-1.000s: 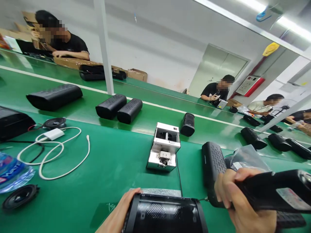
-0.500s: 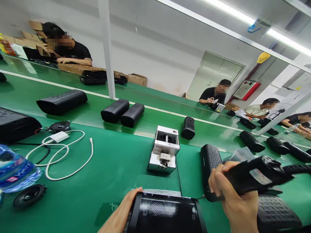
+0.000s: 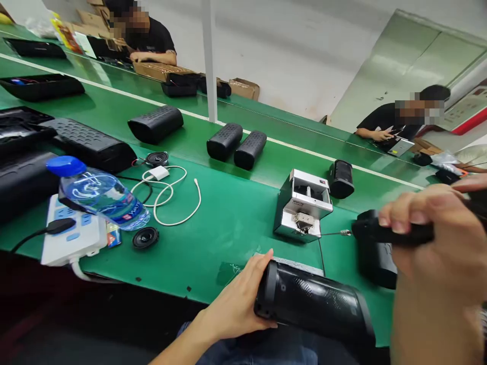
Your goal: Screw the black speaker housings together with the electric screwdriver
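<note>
A glossy black speaker housing [image 3: 315, 301] with a perforated patch lies at the table's near edge, its left end gripped by my left hand [image 3: 243, 299]. At the right, my right hand [image 3: 437, 223] is wrapped round a black electric screwdriver [image 3: 405, 233], whose thin bit points left toward a silver screw-feeding machine [image 3: 304, 208]. The bit's tip is beside the machine's right side; whether it touches is unclear. Behind the screwdriver stands a black textured housing [image 3: 376, 258], partly hidden.
A water bottle [image 3: 101, 195], a white power strip [image 3: 72, 233], a round speaker driver [image 3: 145, 237] and a white cable [image 3: 171, 192] lie left. Several black housings [image 3: 224, 142] stand on the green conveyor [image 3: 182, 177]. Two people [image 3: 152, 40] sit across it.
The view has swung left and down. My right hand has raised the screwdriver and turned its bit toward the machine. My left hand still holds the housing, now tilted down to the right.
</note>
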Demonstrator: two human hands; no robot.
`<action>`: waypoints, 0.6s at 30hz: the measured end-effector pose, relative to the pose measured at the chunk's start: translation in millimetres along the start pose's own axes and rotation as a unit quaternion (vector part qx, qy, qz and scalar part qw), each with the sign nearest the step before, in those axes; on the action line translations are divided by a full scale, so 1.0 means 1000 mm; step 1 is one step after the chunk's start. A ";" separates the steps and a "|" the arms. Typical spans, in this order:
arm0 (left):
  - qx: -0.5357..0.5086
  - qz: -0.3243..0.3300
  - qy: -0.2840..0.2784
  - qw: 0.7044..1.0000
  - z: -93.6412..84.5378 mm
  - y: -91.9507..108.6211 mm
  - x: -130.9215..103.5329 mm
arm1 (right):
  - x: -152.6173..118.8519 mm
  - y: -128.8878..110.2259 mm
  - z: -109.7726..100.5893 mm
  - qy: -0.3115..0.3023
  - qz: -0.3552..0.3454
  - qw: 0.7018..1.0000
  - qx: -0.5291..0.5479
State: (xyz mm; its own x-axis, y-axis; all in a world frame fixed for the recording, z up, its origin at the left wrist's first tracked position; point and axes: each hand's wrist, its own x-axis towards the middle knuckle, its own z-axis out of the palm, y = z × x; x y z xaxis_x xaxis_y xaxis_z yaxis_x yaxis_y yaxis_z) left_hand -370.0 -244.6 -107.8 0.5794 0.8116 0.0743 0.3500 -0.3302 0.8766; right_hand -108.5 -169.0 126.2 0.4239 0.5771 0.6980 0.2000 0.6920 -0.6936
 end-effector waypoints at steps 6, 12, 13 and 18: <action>-0.011 0.022 0.005 1.000 0.000 0.000 0.001 | -0.005 0.023 0.054 -0.047 -0.069 0.997 -0.002; -0.012 0.035 0.013 0.999 -0.001 0.002 0.002 | -0.001 0.041 0.052 -0.052 -0.024 0.998 -0.017; -0.013 0.038 0.014 0.999 -0.001 0.003 0.002 | -0.002 0.041 0.051 -0.054 -0.014 0.998 -0.017; -0.012 0.054 0.019 0.998 -0.003 0.006 0.003 | -0.004 0.030 0.046 -0.032 -0.037 0.999 -0.005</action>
State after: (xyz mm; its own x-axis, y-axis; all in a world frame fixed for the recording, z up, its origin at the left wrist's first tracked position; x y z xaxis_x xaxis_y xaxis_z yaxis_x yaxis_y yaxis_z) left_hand -368.4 -242.4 -101.2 0.5842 0.7900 0.1858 0.2691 -0.4046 0.8740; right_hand -144.7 -130.4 110.5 0.3501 0.5522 0.7567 0.2372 0.7292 -0.6419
